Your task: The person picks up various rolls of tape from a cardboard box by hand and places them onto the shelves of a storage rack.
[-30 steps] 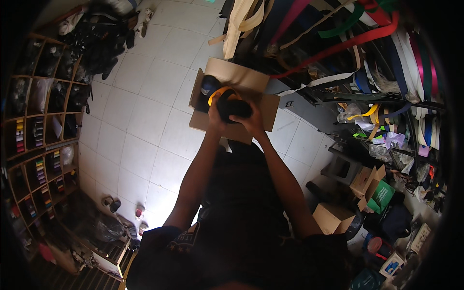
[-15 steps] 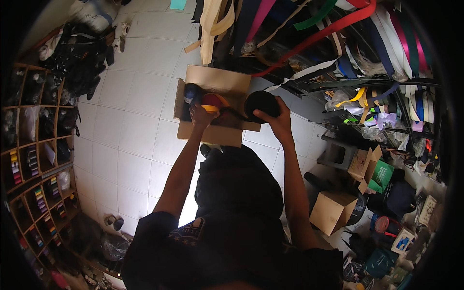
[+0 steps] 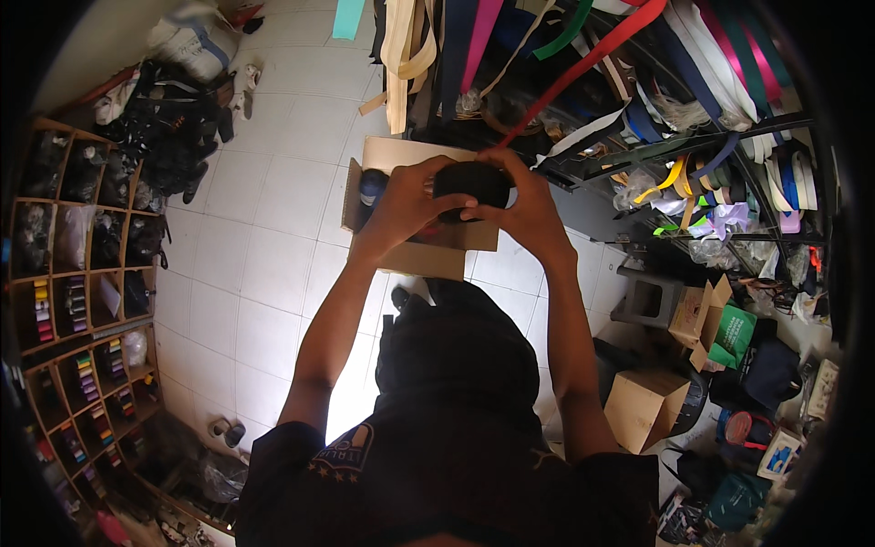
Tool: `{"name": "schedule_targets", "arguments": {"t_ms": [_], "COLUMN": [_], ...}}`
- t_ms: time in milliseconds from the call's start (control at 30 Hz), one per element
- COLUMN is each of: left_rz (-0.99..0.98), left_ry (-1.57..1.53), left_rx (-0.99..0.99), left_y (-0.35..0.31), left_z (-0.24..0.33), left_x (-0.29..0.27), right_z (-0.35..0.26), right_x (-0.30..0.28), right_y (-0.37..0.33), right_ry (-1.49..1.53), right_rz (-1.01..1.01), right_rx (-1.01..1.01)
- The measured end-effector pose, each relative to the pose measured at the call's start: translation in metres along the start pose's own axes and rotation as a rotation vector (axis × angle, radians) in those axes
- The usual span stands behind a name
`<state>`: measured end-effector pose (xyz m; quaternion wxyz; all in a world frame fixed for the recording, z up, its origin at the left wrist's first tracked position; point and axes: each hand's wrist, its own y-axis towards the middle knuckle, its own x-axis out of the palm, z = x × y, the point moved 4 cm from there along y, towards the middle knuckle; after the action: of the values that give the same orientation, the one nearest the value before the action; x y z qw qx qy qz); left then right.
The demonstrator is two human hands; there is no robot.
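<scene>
Both my hands hold a thick round black roll (image 3: pixel 471 185), perhaps wound strap, above an open cardboard box (image 3: pixel 421 263). My left hand (image 3: pixel 406 202) grips its left side, with the thumb across the front. On the other side, my right hand (image 3: pixel 523 202) wraps round the roll, its thumb tip close to the left one. Inside the box, a dark blue rounded thing (image 3: pixel 372 186) stands at the left wall. A bit of something red shows beneath the roll; my hands hide most of the box's contents.
Coloured straps (image 3: pixel 583 77) hang from a dark rack beyond the box and to the right. A wooden shelf of cubbyholes (image 3: pixel 89 242) lines the left. At right are a grey stool (image 3: pixel 645 296), a cardboard carton (image 3: pixel 643 406) and a green package (image 3: pixel 732 335).
My left hand has left the yellow-edged roll inside the box and taken hold of the black roll. My right hand has brought the black roll left, over the box.
</scene>
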<state>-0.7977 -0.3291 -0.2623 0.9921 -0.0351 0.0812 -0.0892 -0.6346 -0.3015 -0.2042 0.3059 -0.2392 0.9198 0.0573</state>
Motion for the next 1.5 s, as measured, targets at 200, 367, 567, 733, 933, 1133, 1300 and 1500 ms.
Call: {"name": "schedule_targets", "arguments": {"t_ms": [200,367,567,733,933,1133,1300,1500], "left_rz": [0.156,0.126,0.052,0.358,0.496,0.005,0.101,0.423], "left_ry": [-0.305,-0.17,-0.105,-0.447,-0.749,-0.193,-0.433,-0.91], "left_rx": [0.18,0.277,0.268,0.411,0.407,0.166,0.289,0.269], "left_y": [-0.014,-0.027,-0.047,-0.056,-0.063,-0.058,-0.041,-0.028], "left_z": [0.045,0.085,0.124,0.141,0.145,0.159,0.157,0.151], "left_x": [-0.026,-0.03,-0.017,0.006,0.033,0.041,0.104,0.205], "right_z": [-0.025,-0.057,-0.091,-0.094,-0.094,-0.079,-0.049,-0.006], "right_x": [-0.014,-0.018,-0.028,-0.013,-0.018,-0.073,-0.098,-0.122], "right_y": [-0.004,-0.006,-0.026,-0.045,-0.066,-0.085,-0.115,-0.166], "right_ry": [0.467,0.315,0.27,0.454,0.45,0.347,0.438,0.496], "right_rz": [0.193,0.291,0.308,0.773,0.971,0.444,0.639,1.039], "right_rx": [-0.252,-0.498,-0.553,-0.541,-0.516,-0.534,-0.382,-0.277]}}
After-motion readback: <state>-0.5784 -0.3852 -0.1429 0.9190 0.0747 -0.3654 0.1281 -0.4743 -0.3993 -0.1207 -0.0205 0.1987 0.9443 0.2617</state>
